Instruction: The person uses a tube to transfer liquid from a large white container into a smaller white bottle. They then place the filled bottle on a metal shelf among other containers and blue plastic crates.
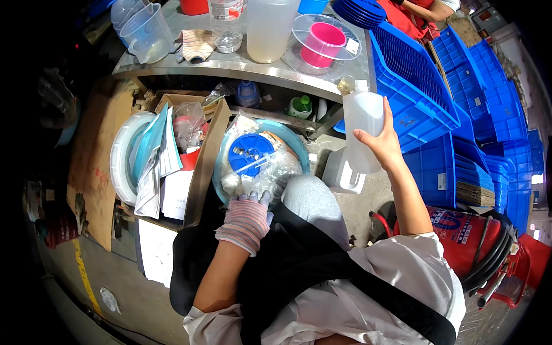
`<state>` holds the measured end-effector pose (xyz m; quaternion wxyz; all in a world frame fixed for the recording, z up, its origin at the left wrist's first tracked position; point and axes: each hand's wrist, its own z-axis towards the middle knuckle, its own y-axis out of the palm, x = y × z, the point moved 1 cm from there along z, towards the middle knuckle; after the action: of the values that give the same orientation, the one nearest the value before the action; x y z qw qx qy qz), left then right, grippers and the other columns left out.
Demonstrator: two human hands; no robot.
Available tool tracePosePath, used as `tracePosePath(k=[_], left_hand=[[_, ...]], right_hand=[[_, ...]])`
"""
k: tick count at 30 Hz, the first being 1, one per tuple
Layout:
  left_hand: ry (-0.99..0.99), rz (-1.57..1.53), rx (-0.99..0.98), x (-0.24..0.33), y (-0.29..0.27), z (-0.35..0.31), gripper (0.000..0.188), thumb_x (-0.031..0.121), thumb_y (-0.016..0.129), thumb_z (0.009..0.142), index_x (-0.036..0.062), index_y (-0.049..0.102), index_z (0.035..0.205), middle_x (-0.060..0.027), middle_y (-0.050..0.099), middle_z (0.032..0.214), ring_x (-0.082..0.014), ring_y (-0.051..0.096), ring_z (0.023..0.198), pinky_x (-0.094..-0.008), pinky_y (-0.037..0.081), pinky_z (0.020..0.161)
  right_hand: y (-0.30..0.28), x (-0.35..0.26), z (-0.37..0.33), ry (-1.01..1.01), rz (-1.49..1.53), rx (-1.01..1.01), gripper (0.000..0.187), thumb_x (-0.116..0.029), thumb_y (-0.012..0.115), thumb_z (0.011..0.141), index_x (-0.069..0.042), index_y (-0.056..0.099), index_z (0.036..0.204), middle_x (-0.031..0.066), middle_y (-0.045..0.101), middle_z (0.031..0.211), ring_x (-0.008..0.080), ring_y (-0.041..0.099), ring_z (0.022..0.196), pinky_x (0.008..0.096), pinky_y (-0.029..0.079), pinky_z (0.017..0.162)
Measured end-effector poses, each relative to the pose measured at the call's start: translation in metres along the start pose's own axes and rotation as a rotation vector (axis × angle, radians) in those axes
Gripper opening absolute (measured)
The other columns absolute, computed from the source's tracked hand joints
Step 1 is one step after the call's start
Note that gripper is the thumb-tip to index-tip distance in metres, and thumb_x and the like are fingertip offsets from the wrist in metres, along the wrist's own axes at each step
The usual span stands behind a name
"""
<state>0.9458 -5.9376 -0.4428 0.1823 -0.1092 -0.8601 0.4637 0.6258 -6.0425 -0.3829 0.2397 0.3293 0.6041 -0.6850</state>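
Observation:
My bare right hand (382,141) is wrapped round a translucent white plastic bottle (361,112), held nearly upright off the table's front right corner. A white plastic jug (339,175) stands on the floor just below it. My left hand (246,221), in a striped knit glove with grey fingertips, rests by the near rim of a light-blue basin (300,141). Its fingers are stretched out and nothing shows in them. Inside the basin lie a round blue plastic piece (251,154), crumpled clear plastic (280,171) and other scraps. My grey-clad knee (313,198) sits beside the basin.
A metal table (230,66) bears a measuring jug (148,37), a striped glove (198,45), a large bottle (267,29) and a pink cup (313,56). Papers fill a cardboard box (210,155) at left. Blue crates (417,123) and a red fire extinguisher (454,230) stand right. A co-worker's arm (425,11) shows beyond.

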Motion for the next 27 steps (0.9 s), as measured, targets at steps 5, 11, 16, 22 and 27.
tracePosePath(k=[5,11,16,22,27], left_hand=[[0.006,0.019,0.060,-0.002,0.006,-0.002,0.056,0.038,0.053,0.090,0.0115,0.045,0.138,-0.0176,0.056,0.129,-0.0321,0.055,0.117,-0.0460,0.043,0.097],[0.001,0.012,0.055,-0.001,0.006,-0.003,0.056,0.038,0.053,0.090,0.0113,0.045,0.138,-0.0175,0.056,0.130,-0.0318,0.056,0.116,-0.0465,0.042,0.097],[-0.005,0.013,0.041,-0.001,0.005,-0.003,0.056,0.039,0.052,0.090,0.0115,0.045,0.138,-0.0172,0.055,0.130,-0.0317,0.055,0.116,-0.0464,0.042,0.097],[-0.002,0.027,0.026,0.001,0.003,-0.003,0.056,0.039,0.052,0.090,0.0114,0.045,0.139,-0.0168,0.055,0.132,-0.0316,0.055,0.117,-0.0458,0.042,0.098],[0.007,0.039,0.032,0.001,0.005,-0.003,0.057,0.040,0.051,0.090,0.0111,0.044,0.139,-0.0166,0.055,0.131,-0.0317,0.054,0.118,-0.0453,0.042,0.098]], right_hand=[[0.000,-0.001,0.001,0.001,0.000,-0.005,0.120,-0.035,0.083,0.063,-0.006,0.008,0.152,0.0267,0.039,0.142,0.0369,0.049,0.124,0.0406,0.043,0.101],[0.000,0.002,0.002,-0.012,0.009,-0.003,0.119,-0.034,0.083,0.063,-0.006,0.010,0.152,0.0263,0.040,0.141,0.0367,0.049,0.124,0.0405,0.043,0.101],[-0.002,-0.002,0.002,-0.005,-0.003,0.000,0.119,-0.034,0.083,0.062,-0.007,0.010,0.152,0.0259,0.040,0.141,0.0360,0.049,0.124,0.0410,0.043,0.101],[-0.008,-0.013,0.000,-0.083,0.052,0.044,0.119,-0.034,0.084,0.063,-0.007,0.010,0.152,0.0256,0.042,0.139,0.0342,0.050,0.123,0.0405,0.043,0.101],[-0.016,-0.021,0.011,-0.180,0.119,0.125,0.119,-0.032,0.084,0.064,-0.008,0.007,0.153,0.0253,0.045,0.137,0.0334,0.050,0.123,0.0396,0.043,0.101]])
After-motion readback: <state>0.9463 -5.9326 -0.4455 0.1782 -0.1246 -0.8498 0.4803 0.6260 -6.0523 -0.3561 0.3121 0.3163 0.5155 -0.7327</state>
